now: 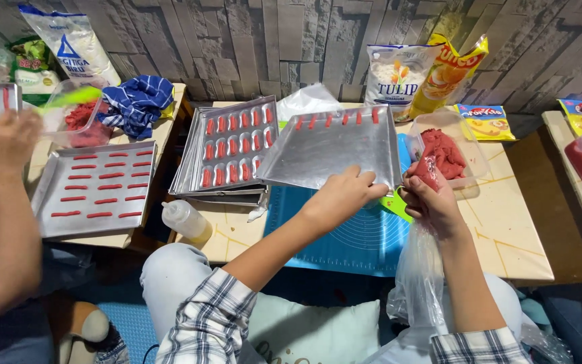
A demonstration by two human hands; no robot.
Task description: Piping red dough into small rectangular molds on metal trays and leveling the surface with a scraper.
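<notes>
Left grip (pixel 345 192) steadies a tilted tray (pixel 331 152); right grip (pixel 429 195) squeezes a piping bag (pixel 417 269) beside the dough tub (pixel 469 145).

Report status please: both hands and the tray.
Left hand grips near edge of tilted silver metal tray. Right hand squeezes clear plastic piping bag of red dough. Stacked trays close at left.
</notes>
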